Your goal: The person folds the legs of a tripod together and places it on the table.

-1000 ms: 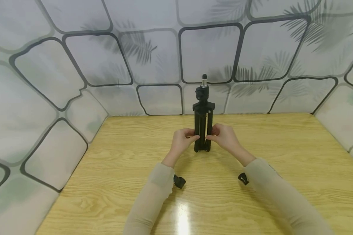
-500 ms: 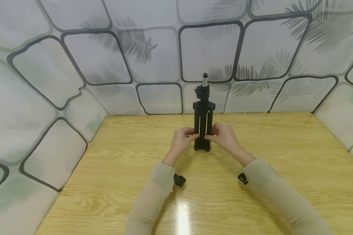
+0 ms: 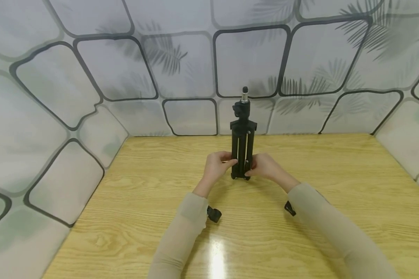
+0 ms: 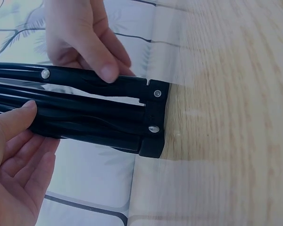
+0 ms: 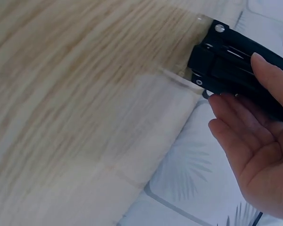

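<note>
A black folded tripod stand (image 3: pixel 242 143) with a silver stud at its top stands upright on the table. My left hand (image 3: pixel 216 167) holds its left leg low down, thumb in front and fingers behind. On the other side, my right hand (image 3: pixel 266 167) pinches the right leg near the foot. The left wrist view shows the left hand (image 4: pixel 16 165) at the folded legs (image 4: pixel 89 115), with the right thumb pressed on the opposite leg. In the right wrist view, the right hand (image 5: pixel 259 155) has its thumb and fingers about the stand's lower end (image 5: pixel 221 61).
The wood-grain table (image 3: pixel 132 201) extends around the stand. A patterned cloth backdrop (image 3: pixel 181 66) rises behind it and along both sides. Small black devices (image 3: pixel 214 214) show beneath the sleeve cuffs.
My right hand has slid down the right leg toward the stand's foot. The left hand keeps its hold, and the stand stays upright in nearly the same spot.
</note>
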Tool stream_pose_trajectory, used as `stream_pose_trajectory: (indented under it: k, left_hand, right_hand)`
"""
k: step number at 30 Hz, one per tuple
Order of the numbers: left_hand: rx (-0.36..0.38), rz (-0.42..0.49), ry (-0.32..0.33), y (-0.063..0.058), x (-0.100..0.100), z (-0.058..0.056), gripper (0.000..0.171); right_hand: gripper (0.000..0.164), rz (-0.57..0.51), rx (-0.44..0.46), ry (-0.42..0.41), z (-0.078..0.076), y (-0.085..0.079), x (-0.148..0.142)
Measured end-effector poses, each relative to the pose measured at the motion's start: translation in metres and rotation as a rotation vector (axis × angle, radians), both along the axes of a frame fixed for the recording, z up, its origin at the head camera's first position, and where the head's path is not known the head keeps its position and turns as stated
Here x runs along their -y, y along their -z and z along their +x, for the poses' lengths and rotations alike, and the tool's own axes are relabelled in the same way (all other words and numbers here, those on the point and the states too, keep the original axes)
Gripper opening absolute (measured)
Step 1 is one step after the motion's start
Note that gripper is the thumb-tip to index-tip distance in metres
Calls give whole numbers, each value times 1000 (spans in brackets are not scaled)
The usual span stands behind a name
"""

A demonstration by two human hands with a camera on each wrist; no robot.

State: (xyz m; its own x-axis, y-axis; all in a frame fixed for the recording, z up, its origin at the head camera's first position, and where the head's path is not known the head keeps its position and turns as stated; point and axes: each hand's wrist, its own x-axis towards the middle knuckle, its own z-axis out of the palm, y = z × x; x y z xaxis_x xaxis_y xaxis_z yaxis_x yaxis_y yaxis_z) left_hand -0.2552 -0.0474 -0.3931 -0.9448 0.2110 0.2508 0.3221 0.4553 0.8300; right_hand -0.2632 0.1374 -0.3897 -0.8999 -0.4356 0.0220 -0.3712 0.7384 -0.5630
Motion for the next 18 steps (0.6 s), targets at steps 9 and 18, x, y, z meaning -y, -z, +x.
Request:
stream_pose_trajectory:
  k: [9,18]
  left_hand:
    - [17,-6,-9,-1,-1,2,26]
    - [52,-35,-2,-6,0,3,25]
  right_hand:
    - [29,35,73,12,-6,7,3]
    - [35,38,56,-1,-8,15,4]
